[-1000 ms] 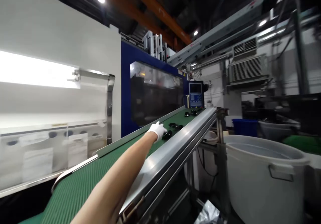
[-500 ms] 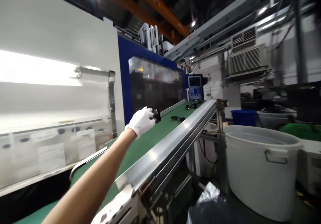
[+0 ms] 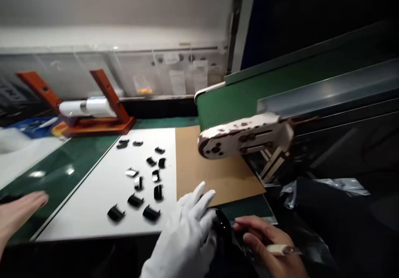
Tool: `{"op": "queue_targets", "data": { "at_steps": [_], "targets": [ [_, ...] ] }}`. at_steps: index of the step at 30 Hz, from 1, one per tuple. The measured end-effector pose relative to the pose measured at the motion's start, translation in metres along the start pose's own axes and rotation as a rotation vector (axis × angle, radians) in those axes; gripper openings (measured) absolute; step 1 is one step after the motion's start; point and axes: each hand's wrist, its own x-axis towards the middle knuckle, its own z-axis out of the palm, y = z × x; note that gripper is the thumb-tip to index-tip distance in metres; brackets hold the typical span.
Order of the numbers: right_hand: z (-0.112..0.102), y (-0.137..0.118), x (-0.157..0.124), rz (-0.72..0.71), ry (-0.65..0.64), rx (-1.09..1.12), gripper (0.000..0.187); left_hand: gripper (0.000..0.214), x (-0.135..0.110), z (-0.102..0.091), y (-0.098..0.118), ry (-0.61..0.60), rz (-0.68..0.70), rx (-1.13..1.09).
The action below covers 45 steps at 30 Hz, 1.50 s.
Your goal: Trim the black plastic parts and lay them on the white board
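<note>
My left hand (image 3: 187, 236), in a white glove, is low in the middle of the view and grips a glossy black plastic part (image 3: 222, 227), with two fingers sticking up. My bare right hand (image 3: 264, 234) is just right of it, fingertips touching the part, closed around a small tool with a pale handle (image 3: 280, 249). Several similar black parts (image 3: 136, 200) lie spread on a white board (image 3: 93, 203) to the left of my hands.
A brown cardboard sheet (image 3: 212, 170) lies under the green conveyor's end (image 3: 237, 97) and its worn white bracket (image 3: 243, 136). An orange stand with a white roll (image 3: 84, 107) is at the back left. Another person's bare hand (image 3: 18, 211) rests flat at the left edge. Dark bags (image 3: 327, 211) sit right.
My view has swung from the conveyor down to the table. My left hand picked a black part off the belt and brought it down in front of me, where the right hand meets it.
</note>
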Motion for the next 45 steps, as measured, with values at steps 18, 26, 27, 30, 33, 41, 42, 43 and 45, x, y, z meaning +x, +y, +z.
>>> {"op": "queue_targets", "data": {
  "at_steps": [18,26,27,30,33,41,42,43,45],
  "targets": [
    [0.062,0.043,0.011,0.415,0.059,0.376,0.034,0.029,-0.018,0.058,-0.002,-0.182,-0.146,-0.306],
    [0.046,0.060,0.017,0.460,0.093,0.486,0.029,0.061,-0.045,0.047,-0.043,-0.229,-0.321,-0.501],
    [0.044,0.059,0.018,0.481,0.084,0.516,0.029,0.073,-0.050,0.046,-0.047,-0.231,-0.370,-0.532],
    [0.044,0.057,0.020,0.560,0.064,0.671,0.024,0.095,-0.063,0.049,-0.050,-0.262,-0.491,-0.643],
    [0.047,0.057,0.019,0.599,0.055,0.782,0.020,0.100,-0.067,0.054,-0.040,-0.254,-0.545,-0.743],
    [0.054,0.055,0.014,0.600,0.056,0.753,0.023,0.106,-0.052,0.064,-0.019,-0.185,-0.525,-0.806],
    [0.054,0.053,0.014,0.588,0.061,0.741,0.025,0.105,-0.049,0.064,-0.019,-0.188,-0.521,-0.799],
    [0.055,0.052,0.014,0.578,0.064,0.727,0.026,0.104,-0.047,0.064,-0.019,-0.195,-0.521,-0.794],
    [0.056,0.049,0.014,0.560,0.064,0.691,0.028,0.102,-0.044,0.064,-0.019,-0.210,-0.514,-0.780]
  ]
}}
